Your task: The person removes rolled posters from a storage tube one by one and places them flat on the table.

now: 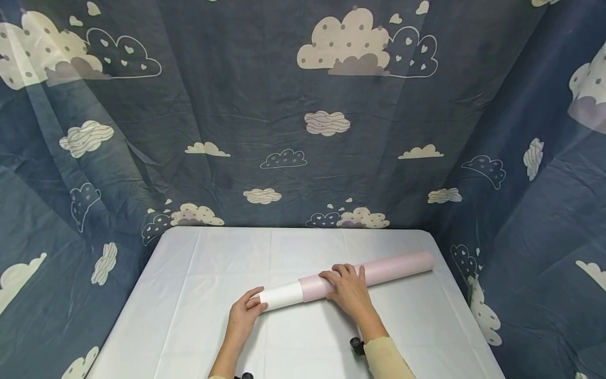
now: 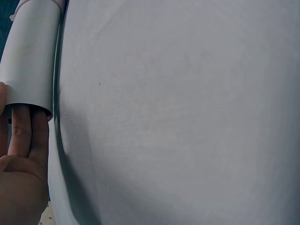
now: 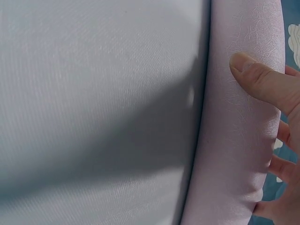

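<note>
The left hand (image 1: pixel 242 318) was clamped on the left end of a long roll (image 1: pixel 397 267), two of its fingers (image 2: pixel 21 136) inside the hollow mouth and the thumb outside. That end belonged to a white section (image 1: pixel 282 296), smooth and thin at the rim; it looked light and fairly stiff, though a hard pinch there would probably have dented or creased it. Farther right a pink layer wrapped round the roll, its edge forming a small step. The pink surface was finely creased and had a slight sheen, so it was likely a little slippery and easily marked. The right hand (image 1: pixel 351 295) was clamped round this pink part, thumb on the near side, fingers spread over the far side; a broad, gentle hold like that seemed the safest. The roll slanted across the white-covered desk (image 1: pixel 213 252), right end farther away; whether its left end touched the cover could not be told.

Around it, a dark cloud-patterned curtain (image 1: pixel 265 95) hung at the left, behind and at the right, probably limiting any wide swing. A small black object (image 1: pixel 357 346) showed beside the right wrist, near a pale sleeve (image 1: pixel 387 358).
</note>
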The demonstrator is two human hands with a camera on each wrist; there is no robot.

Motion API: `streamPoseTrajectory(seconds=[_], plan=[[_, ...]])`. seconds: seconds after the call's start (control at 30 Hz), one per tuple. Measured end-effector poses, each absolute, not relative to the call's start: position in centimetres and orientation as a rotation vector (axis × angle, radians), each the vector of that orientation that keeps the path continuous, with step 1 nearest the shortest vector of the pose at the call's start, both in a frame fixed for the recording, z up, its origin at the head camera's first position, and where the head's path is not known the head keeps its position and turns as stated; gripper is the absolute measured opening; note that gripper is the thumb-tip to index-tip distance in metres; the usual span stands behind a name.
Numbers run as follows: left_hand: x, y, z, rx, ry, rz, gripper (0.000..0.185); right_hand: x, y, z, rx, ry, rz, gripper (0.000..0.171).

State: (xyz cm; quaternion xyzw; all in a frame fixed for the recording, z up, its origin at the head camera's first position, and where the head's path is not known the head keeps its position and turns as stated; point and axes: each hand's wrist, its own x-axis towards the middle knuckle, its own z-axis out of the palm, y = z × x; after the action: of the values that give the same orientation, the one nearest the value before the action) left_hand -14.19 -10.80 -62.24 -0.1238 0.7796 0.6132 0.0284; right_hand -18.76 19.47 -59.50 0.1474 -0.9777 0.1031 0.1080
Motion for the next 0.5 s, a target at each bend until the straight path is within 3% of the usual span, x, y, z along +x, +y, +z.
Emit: streamPoseTrajectory(seconds=[0.5], plan=[[-14.38,-11.13,-62.22,-0.373,2.41,1.898,0.046,-19.19,20.42,-59.32,0.45,-2.857,0.299,0.059]])
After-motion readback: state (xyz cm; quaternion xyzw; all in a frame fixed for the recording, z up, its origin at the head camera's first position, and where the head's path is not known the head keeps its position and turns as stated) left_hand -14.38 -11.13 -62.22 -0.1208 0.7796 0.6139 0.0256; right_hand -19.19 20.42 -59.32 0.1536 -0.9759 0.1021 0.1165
